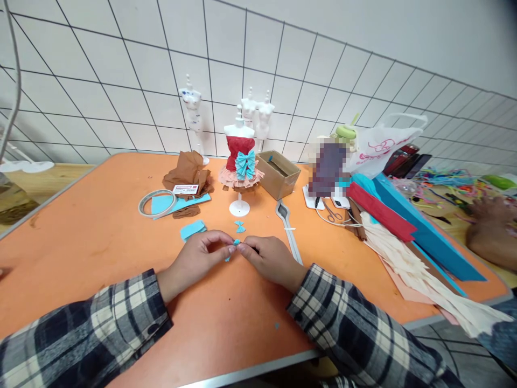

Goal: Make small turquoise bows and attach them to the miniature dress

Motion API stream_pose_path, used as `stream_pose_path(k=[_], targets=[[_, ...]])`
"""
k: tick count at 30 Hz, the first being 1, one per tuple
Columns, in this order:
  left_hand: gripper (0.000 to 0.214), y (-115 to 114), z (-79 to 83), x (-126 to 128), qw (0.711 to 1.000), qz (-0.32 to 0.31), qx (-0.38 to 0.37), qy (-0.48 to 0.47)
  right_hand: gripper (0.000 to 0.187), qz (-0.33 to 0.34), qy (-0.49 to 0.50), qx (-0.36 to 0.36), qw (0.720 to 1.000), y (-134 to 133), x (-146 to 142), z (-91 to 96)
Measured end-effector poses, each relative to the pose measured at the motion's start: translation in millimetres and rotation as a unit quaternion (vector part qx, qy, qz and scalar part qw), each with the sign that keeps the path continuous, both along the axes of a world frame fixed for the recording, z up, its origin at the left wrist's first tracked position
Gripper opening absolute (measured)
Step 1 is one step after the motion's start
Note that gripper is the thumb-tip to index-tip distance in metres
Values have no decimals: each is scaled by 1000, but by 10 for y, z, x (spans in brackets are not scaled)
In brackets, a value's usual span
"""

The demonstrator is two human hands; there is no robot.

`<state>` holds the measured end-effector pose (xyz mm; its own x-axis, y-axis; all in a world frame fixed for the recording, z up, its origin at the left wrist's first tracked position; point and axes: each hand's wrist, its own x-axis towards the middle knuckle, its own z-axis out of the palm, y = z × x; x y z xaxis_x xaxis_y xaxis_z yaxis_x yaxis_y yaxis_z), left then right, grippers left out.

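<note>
My left hand [200,256] and my right hand [269,258] meet above the orange table [81,242], fingertips pinched together on a small blue paper piece [233,247]. Both hands are closed on it. Just beyond lies a tiny blue bow [239,226] and a folded blue paper scrap [193,229]. Behind them stands a small mannequin [240,161] in a red bodice, pink ruffled skirt and a blue bow.
A tape roll [157,203], brown crepe paper [189,172], a cardboard box [278,173], scissors [333,214], a grey ruler-like tool [288,229] and red, blue and cream paper sheets [404,231] lie around. Bare white mannequins [193,110] stand at the back. Another person's hand [490,229] rests at the right.
</note>
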<state>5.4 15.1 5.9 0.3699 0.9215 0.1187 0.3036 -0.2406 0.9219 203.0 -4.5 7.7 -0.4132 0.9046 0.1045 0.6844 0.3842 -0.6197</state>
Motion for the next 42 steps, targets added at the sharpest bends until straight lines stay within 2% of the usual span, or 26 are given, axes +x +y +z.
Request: stream_pose_path(k=[14, 20, 35, 39, 42], targets=[[21, 11, -26, -14, 1000, -8, 14, 7, 48, 6, 38, -24, 999, 24, -5, -45], [21, 7, -4, -14, 1000, -14, 20, 11, 46, 20, 43, -27, 998, 14, -2, -11], [24, 36, -29, -19, 998, -2, 30, 50, 47, 11, 19, -39, 999, 27, 8, -7], [25, 39, -6, -18, 998, 17, 20, 51, 47, -23, -7, -37, 999, 77, 63, -24], [26, 44, -2, -13, 999, 25, 23, 37, 35, -93, -54, -17, 994, 141, 144, -20]])
